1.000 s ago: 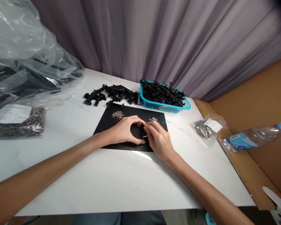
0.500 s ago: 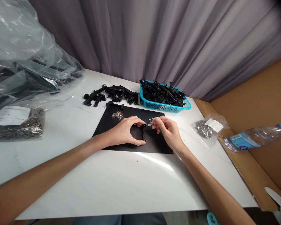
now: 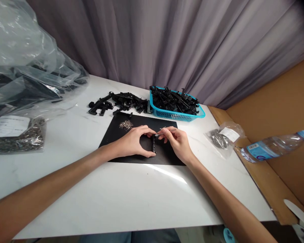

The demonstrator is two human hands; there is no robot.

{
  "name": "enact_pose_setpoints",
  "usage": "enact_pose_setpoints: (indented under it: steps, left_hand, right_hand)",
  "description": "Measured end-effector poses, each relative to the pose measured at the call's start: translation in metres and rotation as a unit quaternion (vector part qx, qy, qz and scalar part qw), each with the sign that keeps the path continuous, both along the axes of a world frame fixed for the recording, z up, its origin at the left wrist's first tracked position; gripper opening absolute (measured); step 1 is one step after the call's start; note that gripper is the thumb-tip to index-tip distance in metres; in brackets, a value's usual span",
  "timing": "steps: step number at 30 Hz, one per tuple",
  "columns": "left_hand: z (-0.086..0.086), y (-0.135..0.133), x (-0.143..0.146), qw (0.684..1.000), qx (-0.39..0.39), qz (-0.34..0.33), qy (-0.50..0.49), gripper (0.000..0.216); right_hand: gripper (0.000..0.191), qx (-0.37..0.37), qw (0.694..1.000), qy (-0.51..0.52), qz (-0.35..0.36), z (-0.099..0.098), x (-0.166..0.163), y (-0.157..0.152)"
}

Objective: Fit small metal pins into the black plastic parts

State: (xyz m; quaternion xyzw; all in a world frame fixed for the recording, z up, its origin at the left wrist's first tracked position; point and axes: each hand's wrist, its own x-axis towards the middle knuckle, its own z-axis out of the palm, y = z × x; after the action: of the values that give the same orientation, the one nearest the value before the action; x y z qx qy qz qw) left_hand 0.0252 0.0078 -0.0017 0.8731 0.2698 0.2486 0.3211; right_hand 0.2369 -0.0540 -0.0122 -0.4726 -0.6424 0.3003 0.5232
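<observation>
My left hand (image 3: 135,141) grips a narrow black plastic part (image 3: 153,144) by its two ends, thumb at the near end and fingers at the far end. My right hand (image 3: 176,140) is closed in a pinch on a thin metal tool that looks like tweezers (image 3: 169,130). The tool's tip meets the far end of the black part, and whether it carries a small piece is too small to tell. Both hands are over a black mat (image 3: 131,160). A heap of tiny metal pieces (image 3: 126,125) lies on the mat beyond my left hand; another small heap is mostly hidden behind my right hand.
Loose black plastic parts (image 3: 128,100) lie behind the mat, beside a blue basket (image 3: 184,117) full of similar parts. Bags of metal pieces lie at the left (image 3: 32,138) and right (image 3: 220,138). A water bottle (image 3: 276,146) rests on its side at the right. A large plastic bag (image 3: 27,44) stands back left.
My right hand has moved left, bringing the metal tool's tip from beside the black part onto its far end. The left hand keeps its hold.
</observation>
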Motion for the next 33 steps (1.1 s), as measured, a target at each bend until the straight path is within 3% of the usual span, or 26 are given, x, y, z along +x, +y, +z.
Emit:
enact_pose_setpoints:
  steps: [16, 22, 26, 28, 31, 33]
  left_hand:
    - [0.001, 0.0, 0.0, 1.0, -0.004, -0.003, 0.008, 0.059]
    - [0.0, 0.001, -0.001, 1.0, -0.003, -0.012, 0.011, 0.061]
    - [-0.002, 0.0, -0.004, 1.0, 0.001, -0.015, 0.022, 0.061]
    - [-0.003, -0.001, -0.006, 1.0, 0.016, -0.001, 0.024, 0.061]
    - [-0.002, -0.004, -0.009, 0.997, 0.06, 0.035, 0.021, 0.06]
    - [0.0, -0.006, -0.01, 0.995, 0.086, 0.052, 0.016, 0.058]
  right_hand:
    - [0.048, 0.007, 0.999, -0.037, -0.019, 0.001, -0.008, -0.005]
    - [0.054, 0.127, 0.966, -0.153, -0.166, 0.022, 0.0, -0.012]
    - [0.045, 0.158, 0.966, -0.179, -0.102, 0.018, -0.006, -0.018]
    - [0.039, 0.154, 0.955, -0.244, -0.07, 0.012, -0.015, -0.022]
    - [0.023, 0.132, 0.93, -0.324, -0.113, 0.005, -0.029, -0.025]
    - [0.018, 0.113, 0.93, -0.318, -0.146, 0.004, -0.036, -0.025]
